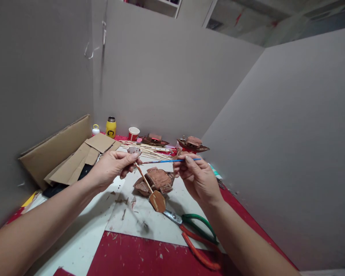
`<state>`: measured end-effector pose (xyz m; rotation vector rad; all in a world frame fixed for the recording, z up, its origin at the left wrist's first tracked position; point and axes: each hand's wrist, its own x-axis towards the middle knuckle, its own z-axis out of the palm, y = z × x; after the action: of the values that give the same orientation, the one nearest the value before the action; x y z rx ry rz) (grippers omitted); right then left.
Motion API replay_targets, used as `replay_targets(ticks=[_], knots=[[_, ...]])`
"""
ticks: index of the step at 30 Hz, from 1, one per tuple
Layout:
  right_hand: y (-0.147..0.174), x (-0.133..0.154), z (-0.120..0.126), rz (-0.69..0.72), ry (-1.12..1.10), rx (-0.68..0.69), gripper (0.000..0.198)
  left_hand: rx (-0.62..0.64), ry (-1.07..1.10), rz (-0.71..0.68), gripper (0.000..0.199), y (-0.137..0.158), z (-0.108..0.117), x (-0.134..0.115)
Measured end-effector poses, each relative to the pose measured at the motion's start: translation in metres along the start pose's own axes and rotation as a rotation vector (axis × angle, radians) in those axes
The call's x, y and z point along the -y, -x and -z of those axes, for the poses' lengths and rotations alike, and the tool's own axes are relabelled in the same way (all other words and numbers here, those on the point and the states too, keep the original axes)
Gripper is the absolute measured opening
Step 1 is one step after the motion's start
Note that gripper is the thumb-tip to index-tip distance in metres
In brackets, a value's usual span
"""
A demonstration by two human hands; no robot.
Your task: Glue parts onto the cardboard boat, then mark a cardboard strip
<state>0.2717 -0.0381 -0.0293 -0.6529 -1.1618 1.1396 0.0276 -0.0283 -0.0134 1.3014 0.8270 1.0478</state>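
Observation:
My left hand (112,166) is closed on a small round dish (134,151) with dark specks. From the same fingers a miniature oar (157,201) slants down, its brown blade lowest and paler streaks on it. Pinched in my right hand (197,174) is a slim blue paintbrush (172,161), held nearly level, its tip pointing left close to the oar's upper end. Behind the oar, a brown model boat (159,179) with a curved roof rests on the white board (123,220). The oar partly hides the boat.
Scissors (199,237) with green and red handles lie in front, near my right forearm. Flat cardboard pieces (71,165) are stacked left. Along the back are a yellow bottle (110,127), a paper cup (133,133), thin sticks (149,150) and two more model boats (193,143).

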Motion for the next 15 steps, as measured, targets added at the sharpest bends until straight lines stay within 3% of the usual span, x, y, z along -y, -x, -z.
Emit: replay_targets(ticks=[15], knots=[[0.0104,0.0071,-0.0072,0.128,0.175,-0.045,0.019,-0.016,-0.002,0.015,0.033,-0.0014,0.0004,0.0016]])
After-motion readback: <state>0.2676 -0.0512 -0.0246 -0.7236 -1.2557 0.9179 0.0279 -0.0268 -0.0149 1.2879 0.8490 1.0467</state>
